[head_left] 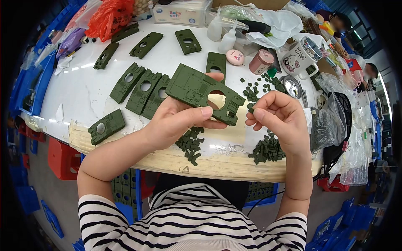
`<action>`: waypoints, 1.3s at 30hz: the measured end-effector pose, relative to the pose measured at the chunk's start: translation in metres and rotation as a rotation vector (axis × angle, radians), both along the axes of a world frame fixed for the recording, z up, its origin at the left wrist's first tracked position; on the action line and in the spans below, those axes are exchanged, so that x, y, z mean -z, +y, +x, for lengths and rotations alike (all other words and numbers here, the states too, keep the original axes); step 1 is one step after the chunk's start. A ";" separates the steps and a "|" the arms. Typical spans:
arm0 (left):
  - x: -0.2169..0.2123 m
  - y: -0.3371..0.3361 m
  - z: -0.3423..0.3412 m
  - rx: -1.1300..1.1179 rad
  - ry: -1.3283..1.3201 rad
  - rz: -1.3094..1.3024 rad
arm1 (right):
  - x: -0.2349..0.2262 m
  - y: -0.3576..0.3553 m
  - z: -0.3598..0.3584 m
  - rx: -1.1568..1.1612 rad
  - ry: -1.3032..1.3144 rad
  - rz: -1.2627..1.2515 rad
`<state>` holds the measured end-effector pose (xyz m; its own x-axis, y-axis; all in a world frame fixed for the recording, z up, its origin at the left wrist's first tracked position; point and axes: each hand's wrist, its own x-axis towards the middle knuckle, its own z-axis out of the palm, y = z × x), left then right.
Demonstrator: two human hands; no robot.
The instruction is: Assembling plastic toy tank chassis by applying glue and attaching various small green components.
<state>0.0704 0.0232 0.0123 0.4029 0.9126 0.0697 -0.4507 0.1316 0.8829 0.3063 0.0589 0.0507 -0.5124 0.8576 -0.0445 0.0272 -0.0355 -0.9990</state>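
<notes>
My left hand (173, 119) grips a dark green plastic model tank hull (190, 85), thumb on top and fingers beneath. The hull is raised over the table and tilted, its round hole toward the right. Just right of its end, my right hand (281, 117) is closed in a pinch on a small dark green plastic piece (251, 106), partly hidden by the fingertips. Below the hands lie a heap of small green pieces (190, 145) and another heap (268, 148). More small pieces (251, 91) are scattered beyond my right hand.
Several similar hulls (127, 83) lie on the white table (79, 90), left and far. At the back right stand squeeze bottles (228, 41), a pink tin (261, 62), a white mug (298, 58) and a round metal dish (292, 86). Plastic bags (328, 121) crowd the right edge.
</notes>
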 end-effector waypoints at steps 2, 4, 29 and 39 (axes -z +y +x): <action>0.000 0.000 0.000 -0.001 0.001 0.000 | 0.002 0.000 0.000 0.004 0.009 -0.005; -0.001 -0.001 0.000 -0.002 0.002 0.000 | 0.003 0.000 -0.001 0.004 0.018 -0.011; -0.002 -0.001 0.001 0.001 0.022 0.004 | 0.000 -0.009 -0.005 0.081 0.046 0.129; -0.003 -0.001 0.002 0.003 0.034 0.011 | -0.003 -0.018 -0.008 0.103 -0.048 0.256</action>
<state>0.0723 0.0218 0.0155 0.4083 0.9105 0.0662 -0.4199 0.1229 0.8992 0.2983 0.0409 0.0532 -0.4240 0.8916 0.1589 0.0837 0.2133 -0.9734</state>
